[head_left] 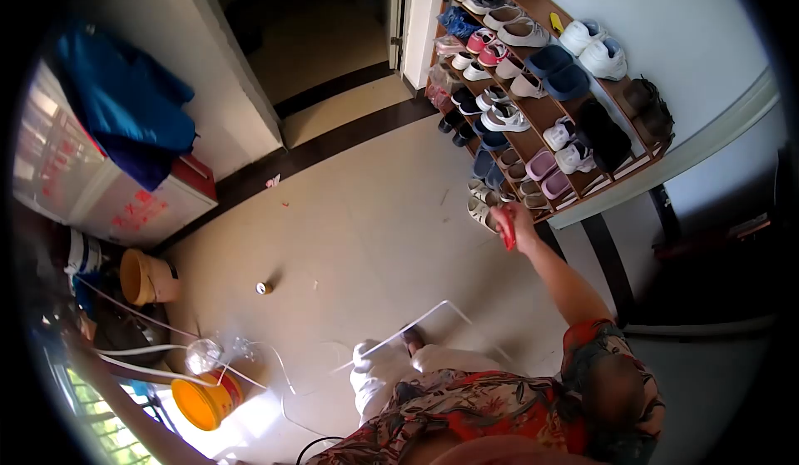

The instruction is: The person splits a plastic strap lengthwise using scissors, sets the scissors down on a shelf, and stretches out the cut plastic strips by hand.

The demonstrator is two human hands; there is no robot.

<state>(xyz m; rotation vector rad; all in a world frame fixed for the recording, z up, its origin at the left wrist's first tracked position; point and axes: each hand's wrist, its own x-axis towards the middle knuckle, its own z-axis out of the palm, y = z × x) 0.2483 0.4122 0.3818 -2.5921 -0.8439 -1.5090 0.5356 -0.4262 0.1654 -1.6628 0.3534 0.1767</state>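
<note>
My right hand (518, 224), arm stretched out, is closed around a small red object (506, 230) whose kind I cannot make out. Below that hand are light-coloured sandals (481, 207) on the floor, at the low end of a shoe rack (545, 107). A blurred, skin-toned shape like a forearm crosses the lower left edge; no fingers of my left hand show clearly there. Close to that shape run white tubes (146, 351), leading towards a shiny silvery ball-like thing (203, 355) above an orange bucket (200, 403).
Several pairs of shoes fill the rack. A thin white bent line (445, 303) crosses near my legs. An open can (264, 288) stands on the tiled floor (366, 224). On the left are a tan bucket (143, 278) and a blue jacket (125, 99) over a white-and-red cabinet (137, 203). A doorway (308, 32) opens beyond.
</note>
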